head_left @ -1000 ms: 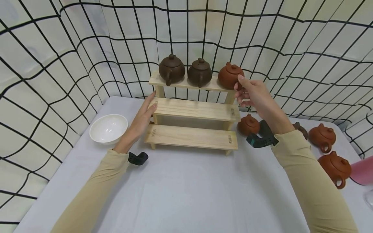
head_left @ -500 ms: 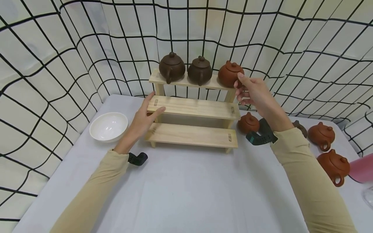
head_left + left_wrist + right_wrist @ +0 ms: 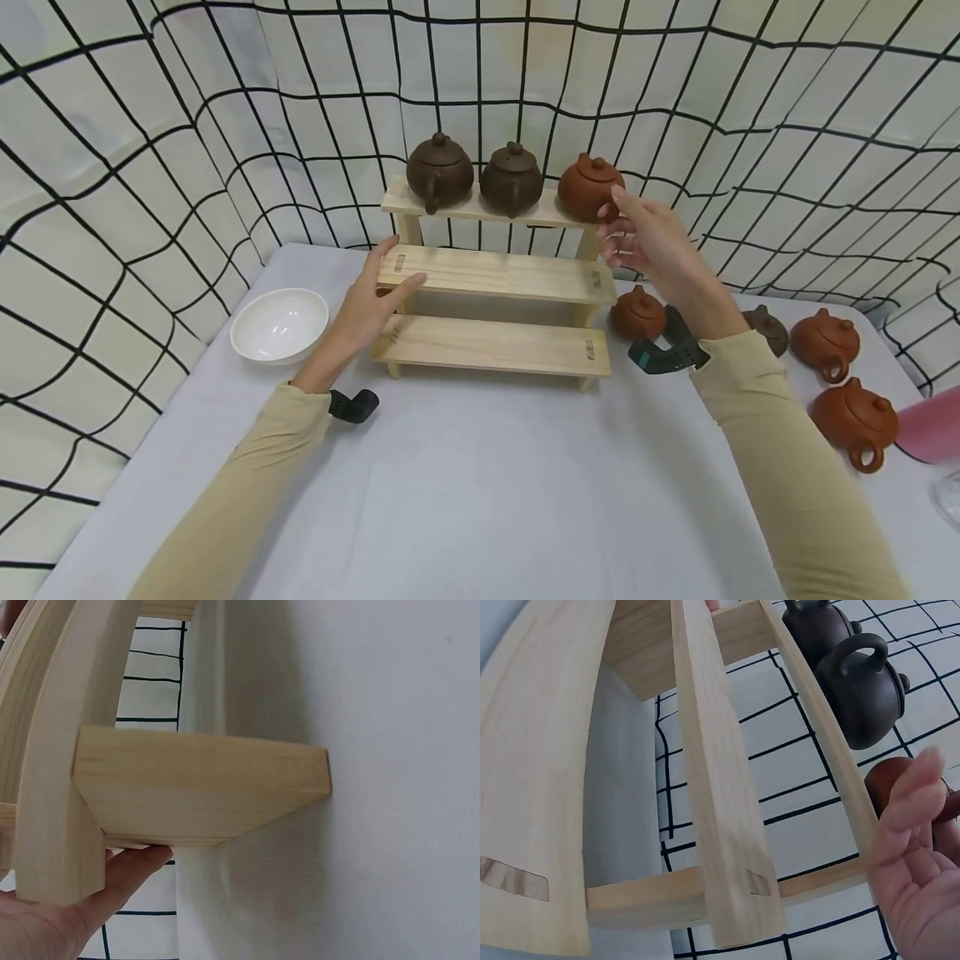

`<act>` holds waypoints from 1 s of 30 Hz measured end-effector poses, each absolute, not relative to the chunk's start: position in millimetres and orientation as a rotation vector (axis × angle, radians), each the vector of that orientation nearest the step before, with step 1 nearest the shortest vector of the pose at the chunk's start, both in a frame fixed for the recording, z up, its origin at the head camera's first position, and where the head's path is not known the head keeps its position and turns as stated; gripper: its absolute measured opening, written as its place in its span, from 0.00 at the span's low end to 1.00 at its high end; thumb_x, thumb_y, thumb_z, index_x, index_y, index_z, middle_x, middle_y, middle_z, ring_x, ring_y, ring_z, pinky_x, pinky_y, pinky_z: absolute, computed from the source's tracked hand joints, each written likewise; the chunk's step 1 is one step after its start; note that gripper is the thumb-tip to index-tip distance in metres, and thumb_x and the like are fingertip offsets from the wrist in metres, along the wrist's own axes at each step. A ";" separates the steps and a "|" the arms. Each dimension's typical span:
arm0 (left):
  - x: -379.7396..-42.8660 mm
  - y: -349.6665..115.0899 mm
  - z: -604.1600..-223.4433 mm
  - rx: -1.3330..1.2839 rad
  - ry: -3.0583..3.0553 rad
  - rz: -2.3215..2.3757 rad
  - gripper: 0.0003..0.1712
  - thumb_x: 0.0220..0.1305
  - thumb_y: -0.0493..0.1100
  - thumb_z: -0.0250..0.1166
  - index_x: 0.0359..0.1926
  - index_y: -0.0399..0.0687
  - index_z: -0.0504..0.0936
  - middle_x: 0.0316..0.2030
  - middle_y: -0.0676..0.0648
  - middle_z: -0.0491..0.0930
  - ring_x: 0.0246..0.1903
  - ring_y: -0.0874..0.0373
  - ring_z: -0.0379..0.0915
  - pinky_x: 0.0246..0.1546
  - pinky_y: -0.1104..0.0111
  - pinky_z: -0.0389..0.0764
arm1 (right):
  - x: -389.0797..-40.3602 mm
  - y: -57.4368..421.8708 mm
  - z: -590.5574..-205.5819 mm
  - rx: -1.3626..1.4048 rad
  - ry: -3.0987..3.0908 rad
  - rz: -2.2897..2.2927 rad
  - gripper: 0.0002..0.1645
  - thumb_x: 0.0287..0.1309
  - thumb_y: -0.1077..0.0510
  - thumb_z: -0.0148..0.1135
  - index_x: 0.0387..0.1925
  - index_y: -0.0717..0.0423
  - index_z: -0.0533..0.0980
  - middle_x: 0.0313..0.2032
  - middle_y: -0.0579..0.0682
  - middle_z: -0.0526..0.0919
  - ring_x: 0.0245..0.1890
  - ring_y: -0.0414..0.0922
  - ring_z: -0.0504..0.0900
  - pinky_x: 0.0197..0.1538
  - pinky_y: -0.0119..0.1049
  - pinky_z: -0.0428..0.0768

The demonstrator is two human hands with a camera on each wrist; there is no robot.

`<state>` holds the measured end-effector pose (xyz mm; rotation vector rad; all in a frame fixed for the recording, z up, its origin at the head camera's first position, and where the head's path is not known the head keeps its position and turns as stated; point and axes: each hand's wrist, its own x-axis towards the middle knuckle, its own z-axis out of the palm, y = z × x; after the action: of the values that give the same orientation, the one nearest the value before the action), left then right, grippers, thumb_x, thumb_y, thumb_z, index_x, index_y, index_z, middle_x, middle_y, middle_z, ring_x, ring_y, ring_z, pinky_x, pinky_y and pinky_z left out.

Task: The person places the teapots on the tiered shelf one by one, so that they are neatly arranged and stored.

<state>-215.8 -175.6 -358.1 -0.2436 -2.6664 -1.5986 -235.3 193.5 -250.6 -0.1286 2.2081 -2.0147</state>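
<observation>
My right hand [image 3: 654, 243] pinches the handle of a reddish-brown teapot [image 3: 587, 190] at the right end of the top board of a three-tier wooden stand [image 3: 495, 272]. In the right wrist view, the fingers partly cover that teapot [image 3: 883, 780]. To its left on the same board are two dark brown teapots [image 3: 439, 173], handles facing me. My left hand [image 3: 363, 310] grips the left end of the middle board, thumb over its top and fingers at its far side. From the left wrist view, fingers [image 3: 139, 866] show behind the stand's leg [image 3: 202, 776].
On the white-covered table, a small reddish teapot [image 3: 637, 314] stands right of the stand. Farther right are a brown teapot [image 3: 767, 330], two reddish teapots [image 3: 855, 417] and a pink object [image 3: 930, 425]. A white bowl [image 3: 279, 326] sits left. Black wire mesh [image 3: 480, 102] rises behind.
Over the last second, my left thumb has spread onto the top of the middle board and the hand has closed round its end. My right hand stays at the reddish teapot's handle.
</observation>
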 end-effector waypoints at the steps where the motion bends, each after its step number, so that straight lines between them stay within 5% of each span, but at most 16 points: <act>1: -216.4 -175.6 -358.3 -0.246 -2.669 -1.597 0.50 0.75 0.64 0.60 0.85 0.60 0.44 0.81 0.36 0.50 0.79 0.39 0.46 0.76 0.41 0.51 | -234.1 194.3 -251.6 -0.122 2.195 -2.035 0.24 0.80 0.40 0.50 0.51 0.58 0.70 0.36 0.50 0.79 0.26 0.41 0.76 0.30 0.30 0.77; 9: -214.5 -177.1 -357.2 -0.239 -2.664 -1.622 0.49 0.76 0.62 0.60 0.85 0.62 0.44 0.81 0.36 0.50 0.80 0.39 0.46 0.77 0.41 0.50 | -228.1 193.4 -264.2 -0.137 2.218 -2.138 0.13 0.81 0.49 0.52 0.51 0.55 0.72 0.42 0.52 0.80 0.27 0.42 0.80 0.34 0.30 0.81; 21: -214.9 -175.3 -359.8 -0.264 -2.647 -1.655 0.48 0.76 0.60 0.60 0.85 0.60 0.43 0.81 0.36 0.52 0.79 0.39 0.49 0.77 0.43 0.52 | -227.5 177.8 -268.8 -0.139 2.248 -2.137 0.14 0.81 0.49 0.52 0.53 0.54 0.72 0.43 0.53 0.81 0.28 0.42 0.82 0.35 0.30 0.81; 30: -215.9 -175.0 -358.4 -0.270 -2.637 -1.665 0.49 0.76 0.62 0.60 0.85 0.58 0.43 0.80 0.35 0.52 0.77 0.39 0.54 0.76 0.44 0.56 | -179.7 207.2 -284.6 -0.077 2.282 -2.095 0.17 0.81 0.46 0.51 0.61 0.49 0.68 0.48 0.54 0.76 0.31 0.41 0.80 0.36 0.31 0.80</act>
<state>-215.9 -175.0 -358.4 -0.2699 -2.6369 -1.6647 -179.7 207.2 -284.6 -0.0769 2.2821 -2.0951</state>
